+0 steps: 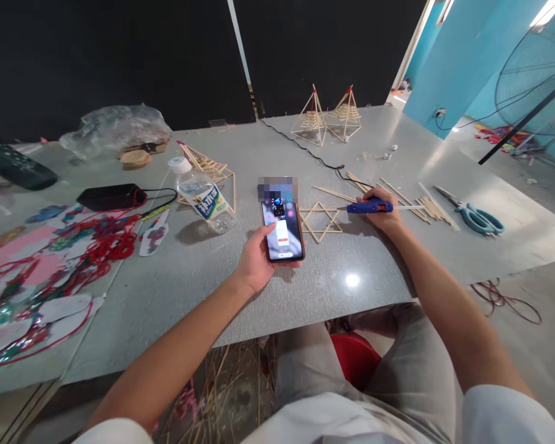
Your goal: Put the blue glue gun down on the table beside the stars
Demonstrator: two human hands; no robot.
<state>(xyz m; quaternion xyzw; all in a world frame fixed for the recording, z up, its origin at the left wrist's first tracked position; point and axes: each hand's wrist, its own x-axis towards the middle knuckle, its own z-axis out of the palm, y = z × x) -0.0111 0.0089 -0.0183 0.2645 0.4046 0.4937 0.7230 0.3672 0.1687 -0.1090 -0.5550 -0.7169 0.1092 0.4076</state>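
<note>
My left hand (258,256) holds a smartphone (284,237) with its lit screen facing me, the thumb lying over the screen's left side. In my right hand (383,206) is a blue glue gun (369,207), its nozzle pointing left and a pale glue stick poking out of its back. Between the two lies a six-pointed star of thin wooden sticks (320,240), flat on the table, its left side close beside the phone. Several loose wooden sticks (432,208) lie to the right of the glue gun.
A plastic bottle (205,197) stands left of the phone. Two stick pyramids (315,117) stand at the back, with a black cable (305,148) running across the table. Blue-handled scissors (481,220) lie at the right. Red cords (115,243) and a black case (111,197) lie at left.
</note>
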